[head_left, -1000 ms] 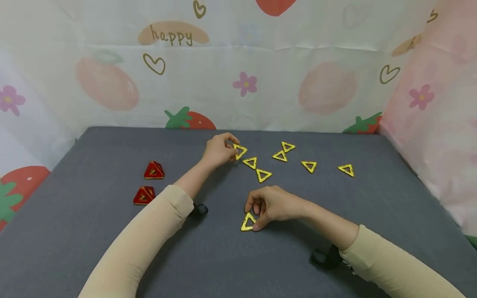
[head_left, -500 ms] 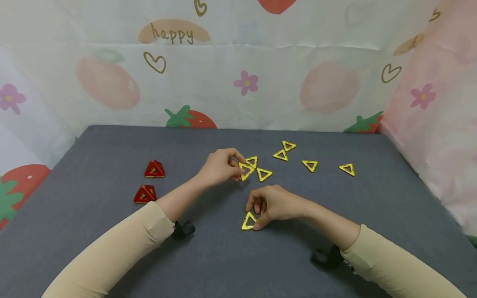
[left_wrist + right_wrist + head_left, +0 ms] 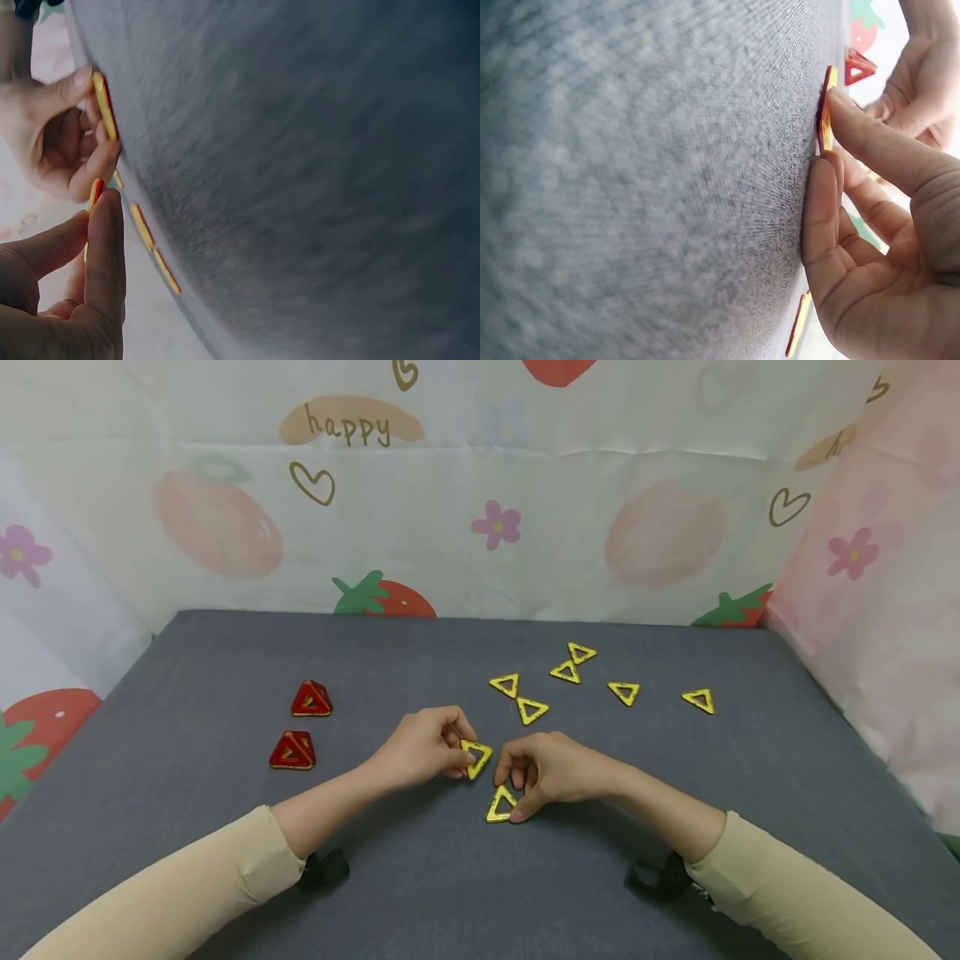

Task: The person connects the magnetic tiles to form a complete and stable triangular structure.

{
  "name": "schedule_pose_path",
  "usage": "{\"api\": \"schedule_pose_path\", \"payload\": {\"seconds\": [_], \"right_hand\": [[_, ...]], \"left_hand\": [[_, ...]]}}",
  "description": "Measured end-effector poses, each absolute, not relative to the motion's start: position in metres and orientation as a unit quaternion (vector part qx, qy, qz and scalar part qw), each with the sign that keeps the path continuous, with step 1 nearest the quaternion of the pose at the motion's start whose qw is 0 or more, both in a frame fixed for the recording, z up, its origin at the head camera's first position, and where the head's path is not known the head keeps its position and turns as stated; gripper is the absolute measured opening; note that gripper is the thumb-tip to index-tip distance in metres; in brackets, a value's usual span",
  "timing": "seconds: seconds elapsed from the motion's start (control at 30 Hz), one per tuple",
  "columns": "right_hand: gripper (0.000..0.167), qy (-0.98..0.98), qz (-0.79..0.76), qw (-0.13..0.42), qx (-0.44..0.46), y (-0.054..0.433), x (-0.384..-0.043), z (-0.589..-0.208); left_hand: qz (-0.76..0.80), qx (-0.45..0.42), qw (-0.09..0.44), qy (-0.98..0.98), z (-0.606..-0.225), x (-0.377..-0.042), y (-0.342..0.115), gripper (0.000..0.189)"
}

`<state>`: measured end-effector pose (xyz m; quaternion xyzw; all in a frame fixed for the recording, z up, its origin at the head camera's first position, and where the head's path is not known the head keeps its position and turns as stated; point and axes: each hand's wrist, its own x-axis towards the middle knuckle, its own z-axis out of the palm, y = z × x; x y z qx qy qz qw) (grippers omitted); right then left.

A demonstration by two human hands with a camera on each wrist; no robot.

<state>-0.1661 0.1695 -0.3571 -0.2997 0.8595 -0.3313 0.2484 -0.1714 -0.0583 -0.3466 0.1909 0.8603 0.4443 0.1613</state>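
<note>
My left hand [image 3: 429, 745] pinches a yellow triangular magnetic tile [image 3: 484, 752] with an open middle; the left wrist view shows its red underside edge-on between thumb and fingers. Just to the right and nearer, my right hand [image 3: 558, 770] holds a second triangular tile [image 3: 495, 815] by its right corner and top, close on the dark cloth. In the right wrist view this tile [image 3: 827, 105] appears edge-on, yellow over red, between thumb and forefinger. The two tiles are apart, with a small gap between them.
Behind the hands lie two yellow triangles [image 3: 532, 711] corner to corner, another pair [image 3: 566, 672] farther back, and single ones [image 3: 623, 693] to the right. Two red pyramids [image 3: 292, 751] stand at left on the grey tablecloth [image 3: 187, 827]. A printed curtain [image 3: 562, 527] hangs behind.
My left hand has brought its triangle from the back of the table toward me, past the other tiles, to beside the right hand. The right hand has stayed in place with its tile.
</note>
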Motion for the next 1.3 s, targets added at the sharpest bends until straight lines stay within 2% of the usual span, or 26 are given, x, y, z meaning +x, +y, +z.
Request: {"api": "schedule_pose_path", "payload": {"seconds": [0.57,1.3], "right_hand": [[0.034,0.859,-0.333,0.245,-0.303,0.17,-0.165,-0.358],[0.037,0.869,-0.319,0.241,-0.292,0.169,-0.166,-0.358]], "left_hand": [[0.419,0.218,0.195,0.86,-0.355,-0.152,-0.055,0.012],[0.431,0.254,0.19,0.845,-0.359,-0.152,-0.054,0.014]]}}
